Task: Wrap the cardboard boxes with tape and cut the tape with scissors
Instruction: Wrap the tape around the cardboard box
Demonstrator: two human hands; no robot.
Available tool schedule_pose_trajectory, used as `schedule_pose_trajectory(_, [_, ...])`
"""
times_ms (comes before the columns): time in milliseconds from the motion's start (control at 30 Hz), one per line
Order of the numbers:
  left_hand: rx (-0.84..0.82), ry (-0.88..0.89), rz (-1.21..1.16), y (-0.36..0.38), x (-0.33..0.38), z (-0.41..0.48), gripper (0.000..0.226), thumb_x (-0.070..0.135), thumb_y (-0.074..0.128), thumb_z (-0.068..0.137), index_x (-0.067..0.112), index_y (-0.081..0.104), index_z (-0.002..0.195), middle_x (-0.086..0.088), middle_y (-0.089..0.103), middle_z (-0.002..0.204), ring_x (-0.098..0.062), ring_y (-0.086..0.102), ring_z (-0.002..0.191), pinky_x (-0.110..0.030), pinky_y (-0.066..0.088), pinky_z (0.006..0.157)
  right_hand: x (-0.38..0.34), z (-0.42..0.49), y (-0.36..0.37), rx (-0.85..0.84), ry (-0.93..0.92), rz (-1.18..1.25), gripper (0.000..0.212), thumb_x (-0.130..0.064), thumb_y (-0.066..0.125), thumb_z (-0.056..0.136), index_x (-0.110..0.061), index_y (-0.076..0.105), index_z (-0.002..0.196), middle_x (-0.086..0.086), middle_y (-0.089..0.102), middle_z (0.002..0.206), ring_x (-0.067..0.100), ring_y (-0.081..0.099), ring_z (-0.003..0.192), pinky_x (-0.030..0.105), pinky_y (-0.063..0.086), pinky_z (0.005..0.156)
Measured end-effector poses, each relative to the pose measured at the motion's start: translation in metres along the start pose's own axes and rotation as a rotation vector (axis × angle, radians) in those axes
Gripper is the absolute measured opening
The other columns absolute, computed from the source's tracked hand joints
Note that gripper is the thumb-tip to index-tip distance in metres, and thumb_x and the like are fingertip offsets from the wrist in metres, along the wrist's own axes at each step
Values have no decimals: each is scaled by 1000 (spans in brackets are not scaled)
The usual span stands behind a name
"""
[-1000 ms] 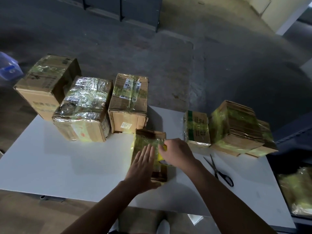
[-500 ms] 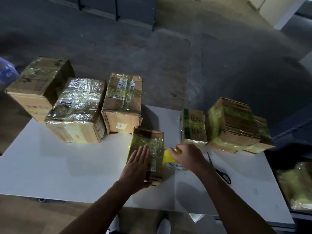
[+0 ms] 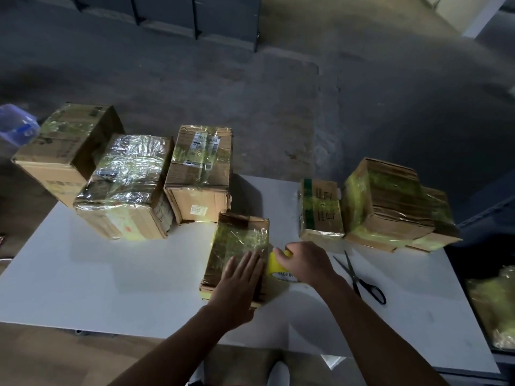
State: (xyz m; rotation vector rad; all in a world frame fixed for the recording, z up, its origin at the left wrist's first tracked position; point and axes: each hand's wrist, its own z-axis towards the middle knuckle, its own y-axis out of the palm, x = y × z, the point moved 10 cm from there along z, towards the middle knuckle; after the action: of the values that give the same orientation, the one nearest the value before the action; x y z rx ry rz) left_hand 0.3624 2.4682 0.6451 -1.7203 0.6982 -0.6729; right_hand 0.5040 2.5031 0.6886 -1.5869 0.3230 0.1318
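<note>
White table [image 3: 83, 274], taped boxes at its far edge.
Your left hand [image 3: 239, 277] presses flat on the near box [image 3: 239, 246]; your right hand [image 3: 306, 263] grips the tape roll [image 3: 276, 267] beside it.

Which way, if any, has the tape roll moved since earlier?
Yes: the tape roll went from atop the box, off its right edge, toward the scissors.

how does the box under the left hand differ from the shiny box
The box under the left hand is smaller and flatter; the shiny box is bulkier. The left hand lies flat on the first, tape roll beside it; the shiny box has no hand on it. Its film glares silver; the small one's looks yellowish. Both are brown cardboard under clear tape.
</note>
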Motion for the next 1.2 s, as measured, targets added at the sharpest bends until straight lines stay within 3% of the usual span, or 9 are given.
schedule_pose_trajectory(267, [-19,-2,-1,3,-1,3,104,45,58,87,10,-16,150,-15,-19,158,-31,-23,143,-54,-10,115,31,-9,16,-26,28,-54,55,-46,52,87,-17,25,49,-3,24,45,22,37,49,27,23,50])
schedule_pose_trajectory(467, [-76,75,130,-5,14,15,80,33,61,90,32,10,151,-29,-4,156,-48,1,144,-67,15,111,49,-12,54,-119,166,63,44,-57,41,90,-23,46,62,-8,40,54,13,46,59,23,26,52])
schedule_pose_trajectory(567, [-89,104,154,-14,17,20,67,34,63,89,24,26,145,-23,4,157,-49,9,142,-67,25,107,52,-13,63,-176,205,86,48,-60,34,91,-24,45,62,-8,47,58,11,49,61,21,27,51])
schedule_pose_trajectory(700, [-76,157,110,-26,14,16,71,41,63,88,23,27,146,-10,-4,161,-50,7,142,-66,30,107,47,-12,50,-184,197,149,50,-62,37,92,-23,47,62,-5,50,58,6,48,57,24,29,50])
schedule_pose_trajectory(800, [90,223,64,-55,10,4,71,51,79,69,20,56,129,-9,32,155,-53,41,128,-56,55,82,30,-3,13,-62,90,271,42,-53,47,93,-20,53,68,-1,53,58,11,51,53,25,37,49])
schedule_pose_trajectory(867, [198,233,21,-70,2,-4,69,56,85,56,17,67,110,-10,55,138,-49,57,113,-47,60,63,12,5,-17,-28,-62,347,33,-42,51,95,-16,56,74,3,55,61,14,52,53,28,45,51])
schedule_pose_trajectory(1000, [337,138,-198,-81,-22,-13,74,49,88,56,12,53,109,-14,59,133,-48,59,111,-42,58,48,-3,17,-58,-129,-72,602,37,-54,51,89,-20,63,81,0,59,71,7,55,62,17,40,56])
schedule_pose_trajectory(1100, [346,95,-276,-72,-33,-23,82,47,88,57,15,44,118,-15,57,134,-47,56,116,-45,60,54,-23,22,-62,-149,-87,532,27,-53,53,89,-29,64,83,-7,61,72,-1,56,63,12,39,54])
schedule_pose_trajectory(1200, [341,89,-284,-62,-47,-32,82,52,85,59,15,45,121,-13,57,134,-42,58,116,-44,60,56,-45,25,-61,-79,-126,446,30,-41,57,92,-20,60,71,-8,50,57,1,46,50,14,34,47])
